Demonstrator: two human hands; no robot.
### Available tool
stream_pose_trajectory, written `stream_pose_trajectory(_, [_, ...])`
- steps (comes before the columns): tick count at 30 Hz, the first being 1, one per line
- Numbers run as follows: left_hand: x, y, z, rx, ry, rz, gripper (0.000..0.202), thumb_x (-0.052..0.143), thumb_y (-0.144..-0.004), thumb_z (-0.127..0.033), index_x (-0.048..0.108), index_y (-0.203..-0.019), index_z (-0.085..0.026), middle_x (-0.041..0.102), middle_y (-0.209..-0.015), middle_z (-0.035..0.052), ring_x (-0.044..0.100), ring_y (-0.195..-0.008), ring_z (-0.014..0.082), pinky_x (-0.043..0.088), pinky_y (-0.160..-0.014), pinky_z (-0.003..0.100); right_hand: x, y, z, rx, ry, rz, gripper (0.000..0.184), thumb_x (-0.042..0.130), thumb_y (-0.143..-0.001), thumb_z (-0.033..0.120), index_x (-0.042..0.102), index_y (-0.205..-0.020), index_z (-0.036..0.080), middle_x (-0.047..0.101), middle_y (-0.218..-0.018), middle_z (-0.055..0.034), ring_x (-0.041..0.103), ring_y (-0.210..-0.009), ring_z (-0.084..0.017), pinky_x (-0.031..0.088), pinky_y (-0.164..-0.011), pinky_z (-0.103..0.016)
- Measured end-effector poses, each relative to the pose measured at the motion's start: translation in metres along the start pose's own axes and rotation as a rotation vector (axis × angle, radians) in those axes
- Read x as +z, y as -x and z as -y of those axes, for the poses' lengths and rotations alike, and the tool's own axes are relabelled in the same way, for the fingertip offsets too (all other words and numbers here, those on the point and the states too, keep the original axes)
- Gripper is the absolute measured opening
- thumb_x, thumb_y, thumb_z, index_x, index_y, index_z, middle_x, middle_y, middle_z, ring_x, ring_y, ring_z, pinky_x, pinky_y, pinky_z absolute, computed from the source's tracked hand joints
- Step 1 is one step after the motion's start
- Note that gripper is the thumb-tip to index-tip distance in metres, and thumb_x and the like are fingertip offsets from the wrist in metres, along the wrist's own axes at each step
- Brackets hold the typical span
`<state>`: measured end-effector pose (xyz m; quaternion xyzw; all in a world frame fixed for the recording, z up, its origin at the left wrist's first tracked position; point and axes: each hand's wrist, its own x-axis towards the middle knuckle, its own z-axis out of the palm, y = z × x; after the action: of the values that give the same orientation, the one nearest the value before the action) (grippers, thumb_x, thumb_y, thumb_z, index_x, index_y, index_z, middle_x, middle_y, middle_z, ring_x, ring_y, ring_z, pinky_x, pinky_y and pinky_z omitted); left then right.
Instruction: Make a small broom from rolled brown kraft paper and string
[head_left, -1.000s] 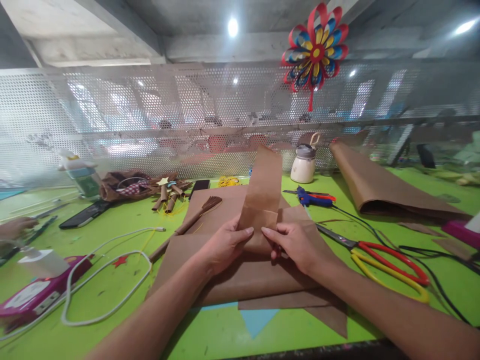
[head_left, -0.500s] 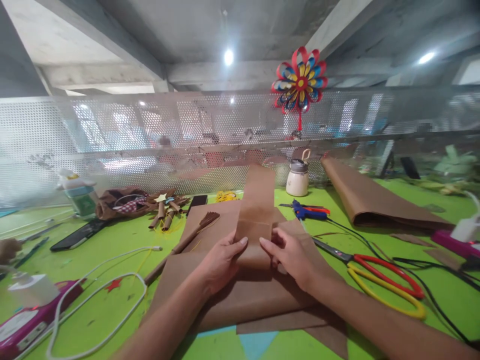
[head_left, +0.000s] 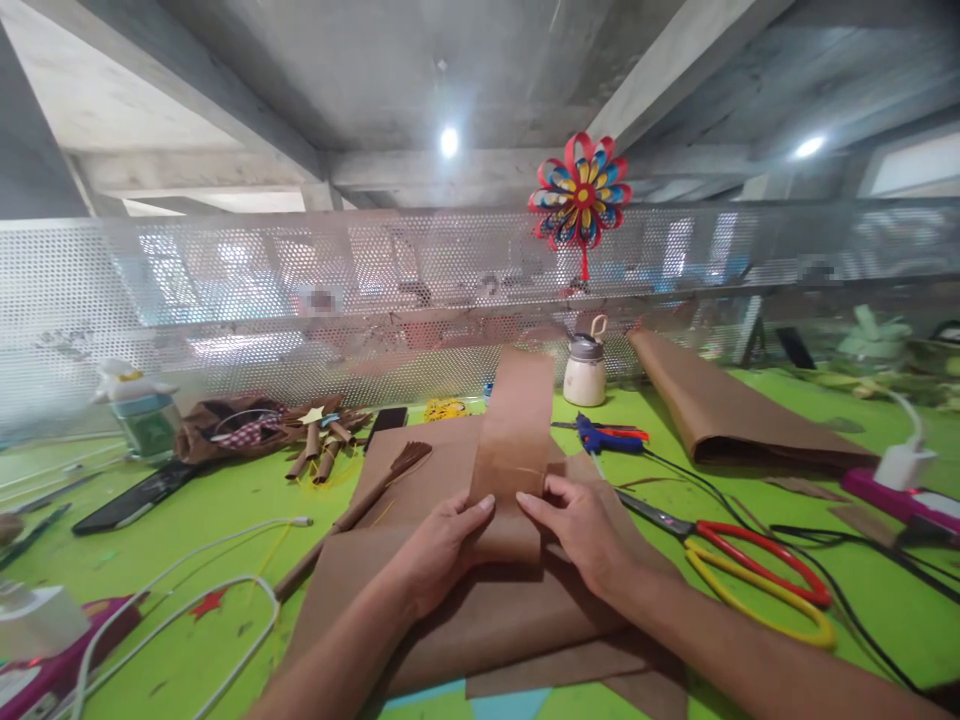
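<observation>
A strip of brown paper (head_left: 516,420) stands up from the middle of the table, its lower end folded over. My left hand (head_left: 442,545) pinches the left edge of the fold, thumb on top. At the right edge my right hand (head_left: 581,525) grips the same strip between thumb and fingers. Beneath both hands lie larger brown paper sheets (head_left: 345,570), partly hidden by my forearms. A rolled brown paper stick with a fringed end (head_left: 360,505) rests on the sheets, left of my left hand. Scissors (head_left: 739,560) with red and yellow handles lie beside my right forearm.
A blue glue gun (head_left: 604,435) and a cream bottle (head_left: 585,370) stand behind on the green table (head_left: 225,540). Folded brown paper (head_left: 742,410) lies at the right. Small paper rolls (head_left: 322,455), a black phone (head_left: 135,497) and a white cable (head_left: 187,545) occupy the left.
The view has tilted up slightly and shifted right, so things sit lower and further left. Both hands keep their hold on the strip, whose upper part leans slightly more to the right.
</observation>
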<state>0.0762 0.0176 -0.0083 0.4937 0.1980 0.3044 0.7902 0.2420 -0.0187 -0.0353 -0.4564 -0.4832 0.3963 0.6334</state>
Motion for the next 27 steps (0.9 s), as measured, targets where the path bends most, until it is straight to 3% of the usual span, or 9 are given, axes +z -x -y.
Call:
stream_pose_trajectory(10, [-0.004,0.000,0.001,0.026,-0.251,-0.055,0.056,0.073,-0.071,-0.027,0.053,-0.121,-0.011,0.065,-0.107,0.0175,0.066,-0.088,0.0269,0.053,-0.079,0.038,-0.005,0.000,-0.006,-0.011,0.007,-0.054,0.033,0.069,-0.071,0.041,0.070,-0.094,0.016,0.071,-0.082,-0.0048,0.064,-0.082,-0.025,0.050,-0.071,-0.033])
stream_pose_trajectory(18, [0.000,-0.002,0.005,0.041,-0.122,0.008,0.052,0.072,-0.073,-0.022,0.055,-0.121,-0.012,0.061,-0.118,0.0175,0.063,-0.099,0.0296,0.049,-0.091,0.047,-0.005,0.002,-0.003,0.049,-0.061,-0.048,0.034,0.071,-0.069,0.039,0.069,-0.094,0.016,0.071,-0.083,-0.0052,0.064,-0.081,-0.025,0.051,-0.072,-0.035])
stream_pose_trajectory(27, [0.001,-0.003,0.007,0.052,-0.073,-0.015,0.050,0.073,-0.070,-0.018,0.057,-0.118,-0.012,0.063,-0.116,0.0166,0.065,-0.097,0.0283,0.048,-0.092,0.044,-0.003,0.004,0.005,0.133,-0.171,-0.040,0.030,0.076,-0.063,0.037,0.070,-0.085,0.018,0.072,-0.082,-0.0036,0.064,-0.074,-0.021,0.052,-0.070,-0.034])
